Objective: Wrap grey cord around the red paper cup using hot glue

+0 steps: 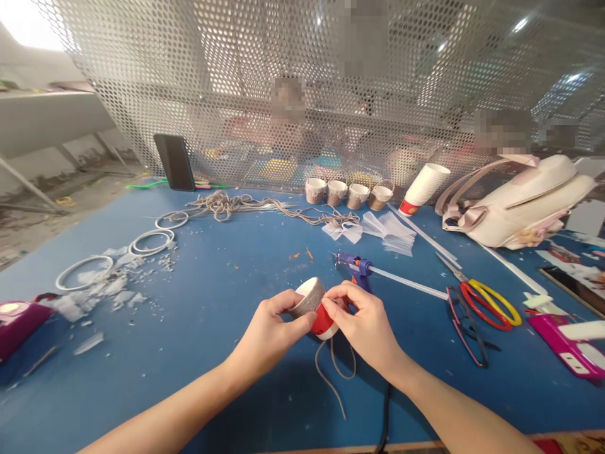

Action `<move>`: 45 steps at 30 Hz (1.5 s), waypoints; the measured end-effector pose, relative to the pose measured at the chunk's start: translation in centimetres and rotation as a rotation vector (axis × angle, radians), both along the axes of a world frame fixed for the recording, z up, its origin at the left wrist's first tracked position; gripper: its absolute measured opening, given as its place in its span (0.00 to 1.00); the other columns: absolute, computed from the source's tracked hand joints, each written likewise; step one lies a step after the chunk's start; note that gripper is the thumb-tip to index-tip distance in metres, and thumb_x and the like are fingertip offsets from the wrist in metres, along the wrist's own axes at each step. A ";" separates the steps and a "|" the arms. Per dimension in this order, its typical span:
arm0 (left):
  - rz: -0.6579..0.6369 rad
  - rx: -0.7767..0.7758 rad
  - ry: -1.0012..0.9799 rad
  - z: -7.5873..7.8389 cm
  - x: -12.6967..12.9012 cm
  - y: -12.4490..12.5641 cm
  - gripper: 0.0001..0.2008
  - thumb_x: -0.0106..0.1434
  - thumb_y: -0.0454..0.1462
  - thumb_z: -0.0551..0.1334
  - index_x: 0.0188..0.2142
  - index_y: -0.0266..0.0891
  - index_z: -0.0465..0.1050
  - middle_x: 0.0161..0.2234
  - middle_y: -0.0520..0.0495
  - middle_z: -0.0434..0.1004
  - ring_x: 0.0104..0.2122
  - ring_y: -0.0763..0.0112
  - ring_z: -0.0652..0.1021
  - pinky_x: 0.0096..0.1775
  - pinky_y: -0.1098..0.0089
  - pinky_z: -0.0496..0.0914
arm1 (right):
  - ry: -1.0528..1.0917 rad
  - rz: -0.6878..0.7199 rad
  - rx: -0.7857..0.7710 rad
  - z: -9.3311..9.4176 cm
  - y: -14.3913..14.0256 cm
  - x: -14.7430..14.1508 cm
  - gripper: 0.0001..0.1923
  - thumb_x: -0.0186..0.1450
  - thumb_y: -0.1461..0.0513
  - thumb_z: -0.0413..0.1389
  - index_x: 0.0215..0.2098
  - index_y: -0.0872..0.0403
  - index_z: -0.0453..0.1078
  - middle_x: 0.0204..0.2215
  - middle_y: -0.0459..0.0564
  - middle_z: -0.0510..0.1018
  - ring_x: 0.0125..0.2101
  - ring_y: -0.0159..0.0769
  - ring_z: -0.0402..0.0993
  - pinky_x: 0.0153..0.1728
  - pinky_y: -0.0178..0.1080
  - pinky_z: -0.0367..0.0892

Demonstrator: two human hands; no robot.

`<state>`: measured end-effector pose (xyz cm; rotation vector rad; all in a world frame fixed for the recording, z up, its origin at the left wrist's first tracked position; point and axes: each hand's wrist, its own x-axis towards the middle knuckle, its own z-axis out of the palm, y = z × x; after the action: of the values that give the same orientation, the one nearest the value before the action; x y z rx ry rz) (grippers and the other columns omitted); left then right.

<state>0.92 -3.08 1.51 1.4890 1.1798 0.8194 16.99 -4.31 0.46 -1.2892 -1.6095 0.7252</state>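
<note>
A small paper cup (325,323), red and white at one end and wrapped in grey-brown cord (308,301) near its rim, is tilted over the table between my hands. Thumb and fingers of my left hand (283,318) grip the cup's wrapped part. My right hand (362,315) pinches the cord against the cup's side; its fingertips partly hide that spot. Below the cup a loose cord end (331,378) hangs in a loop and a tail. Just beyond my right hand lies a purple glue gun (355,265) with a long clear glue stick (409,282) in its back.
Several wrapped cups (336,193), stacked paper cups (428,184) and tangled cord (222,205) line the back by a perforated metal screen (246,82). Scissors (486,302), glasses (466,325) and a bag (515,198) are at right. White rings (151,242) and scraps lie left, a phone (174,162) behind.
</note>
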 end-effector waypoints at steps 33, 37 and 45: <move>-0.067 0.142 0.085 -0.6 -1.2 0.2 0.05 0.55 0.32 0.55 0.29 0.37 0.70 0.26 0.52 0.75 0.27 0.72 0.73 0.32 0.74 0.67 | 0.167 0.060 -0.059 -2.3 0.0 -1.2 0.08 0.63 0.60 0.55 0.27 0.54 0.68 0.43 0.52 0.71 0.38 0.36 0.72 0.39 0.36 0.68; -0.097 0.098 0.070 -0.6 -1.0 0.0 0.04 0.54 0.31 0.55 0.29 0.37 0.69 0.25 0.52 0.74 0.26 0.73 0.72 0.31 0.73 0.67 | 0.187 0.077 -0.128 -2.1 -0.3 -0.8 0.09 0.63 0.59 0.55 0.26 0.54 0.68 0.43 0.52 0.71 0.40 0.37 0.72 0.41 0.36 0.68; -0.179 0.132 0.095 -0.2 -1.3 -0.2 0.04 0.54 0.30 0.55 0.27 0.37 0.67 0.23 0.55 0.70 0.24 0.76 0.67 0.29 0.76 0.65 | 0.195 0.091 -0.151 -1.7 -0.6 -0.2 0.09 0.63 0.59 0.55 0.26 0.53 0.69 0.41 0.50 0.72 0.43 0.37 0.71 0.42 0.35 0.67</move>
<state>-0.41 -3.33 1.32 1.7311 1.0598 0.7231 16.83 -4.88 -1.29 -1.2163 -1.4849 1.0131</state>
